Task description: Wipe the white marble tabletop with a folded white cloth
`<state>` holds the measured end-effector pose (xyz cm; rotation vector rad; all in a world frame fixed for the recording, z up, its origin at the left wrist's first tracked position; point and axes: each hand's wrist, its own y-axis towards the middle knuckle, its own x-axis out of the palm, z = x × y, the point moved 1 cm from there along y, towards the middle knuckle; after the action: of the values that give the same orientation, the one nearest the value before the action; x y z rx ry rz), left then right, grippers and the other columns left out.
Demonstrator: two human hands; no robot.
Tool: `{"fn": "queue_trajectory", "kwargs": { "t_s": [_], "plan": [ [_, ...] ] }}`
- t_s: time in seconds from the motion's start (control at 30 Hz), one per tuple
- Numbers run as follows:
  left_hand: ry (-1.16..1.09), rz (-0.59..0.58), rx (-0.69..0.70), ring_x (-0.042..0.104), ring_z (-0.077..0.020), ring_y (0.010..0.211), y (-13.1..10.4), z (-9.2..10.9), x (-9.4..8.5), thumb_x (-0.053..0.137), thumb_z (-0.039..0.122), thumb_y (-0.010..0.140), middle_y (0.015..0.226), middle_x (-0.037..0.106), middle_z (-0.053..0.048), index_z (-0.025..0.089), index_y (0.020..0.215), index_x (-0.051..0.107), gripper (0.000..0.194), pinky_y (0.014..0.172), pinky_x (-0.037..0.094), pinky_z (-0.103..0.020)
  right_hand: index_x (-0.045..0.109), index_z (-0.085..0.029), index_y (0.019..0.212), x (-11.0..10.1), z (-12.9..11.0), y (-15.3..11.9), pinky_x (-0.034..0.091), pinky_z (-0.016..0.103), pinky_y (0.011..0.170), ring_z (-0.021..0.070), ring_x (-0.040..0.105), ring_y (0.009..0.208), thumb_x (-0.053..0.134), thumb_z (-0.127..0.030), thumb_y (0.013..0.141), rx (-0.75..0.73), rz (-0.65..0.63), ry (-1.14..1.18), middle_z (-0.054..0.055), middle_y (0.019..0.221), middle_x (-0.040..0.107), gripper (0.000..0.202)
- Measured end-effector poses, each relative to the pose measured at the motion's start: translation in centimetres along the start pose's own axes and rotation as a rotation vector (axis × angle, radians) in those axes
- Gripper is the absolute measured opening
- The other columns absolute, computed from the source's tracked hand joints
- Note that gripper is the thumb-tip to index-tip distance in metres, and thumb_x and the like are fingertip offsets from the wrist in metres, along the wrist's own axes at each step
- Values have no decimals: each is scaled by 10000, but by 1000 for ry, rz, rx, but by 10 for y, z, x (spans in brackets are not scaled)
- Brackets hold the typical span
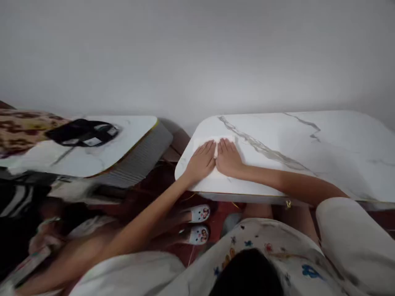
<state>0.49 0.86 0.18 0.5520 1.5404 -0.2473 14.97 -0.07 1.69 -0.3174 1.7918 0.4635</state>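
Note:
Both hands lie side by side on a thin white sheet [219, 172], perhaps paper or cloth, on the white marbled table [277, 131]. My left hand [202, 161] is flat with its fingers stretched out and pointing away. Close beside it, my right hand [228, 157] also lies flat, fingers extended, its thumb side next to the left one. The sheet shows around and between the hands, near the table's left rounded end.
A second marbled table [135, 127] at the left bears a black item [82, 132] and a patterned cloth [27, 127]. Another person's blurred arm and legs are at lower left, with white shoes [200, 213] on the red floor. A grey wall stands behind.

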Motion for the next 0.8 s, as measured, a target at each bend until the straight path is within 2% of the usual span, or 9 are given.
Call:
{"fn": "queue_trajectory", "kwargs": {
  "t_s": [0.1,0.2,0.3,0.43,0.5,0.6,0.8],
  "plan": [
    [12,10,-62,288,-291,1397,-31,25,-4,267,317,897,1501,325,-184,36,1433,291,606,1111,287,-464,305,70,1421,1,-3,-29,124,438,1166,319,172,1425,388,-231,894,-86,15,36,223,1525,241,613],
    [15,23,-101,280,-292,1401,-38,52,-5,278,330,909,1502,324,-179,50,1432,298,594,1112,285,-467,328,43,1421,1,10,-50,161,432,1160,298,200,1420,370,-227,886,-147,50,42,199,1522,272,600],
    [0,37,-102,256,-285,1411,-19,77,-4,282,338,919,1509,313,-175,50,1428,312,586,1122,271,-458,336,37,1418,0,40,-57,200,443,1146,296,217,1415,343,-218,882,-165,78,20,195,1517,288,593],
    [-23,39,-106,254,-282,1410,30,94,1,300,312,916,1507,313,-182,26,1419,329,579,1133,252,-439,346,38,1409,-3,89,-41,234,466,1127,296,268,1397,297,-207,891,-181,127,-29,210,1494,330,575],
    [-27,48,-120,272,-287,1401,57,92,5,311,290,910,1498,328,-186,15,1410,346,572,1136,247,-430,360,34,1401,-4,110,-23,249,461,1119,290,292,1387,284,-204,897,-201,147,-61,212,1483,351,563],
    [-31,90,-115,302,-282,1387,95,79,14,326,263,900,1478,365,-187,12,1392,376,555,1135,251,-420,381,33,1388,-6,133,11,260,433,1114,284,322,1370,286,-196,899,-194,154,-107,208,1471,375,548],
    [-19,133,-86,327,-278,1375,154,30,33,325,238,890,1467,383,-191,12,1384,389,547,1126,266,-417,374,43,1389,-3,153,80,236,376,1125,259,320,1369,303,-174,896,-152,145,-136,199,1471,377,542]
  ]
}}
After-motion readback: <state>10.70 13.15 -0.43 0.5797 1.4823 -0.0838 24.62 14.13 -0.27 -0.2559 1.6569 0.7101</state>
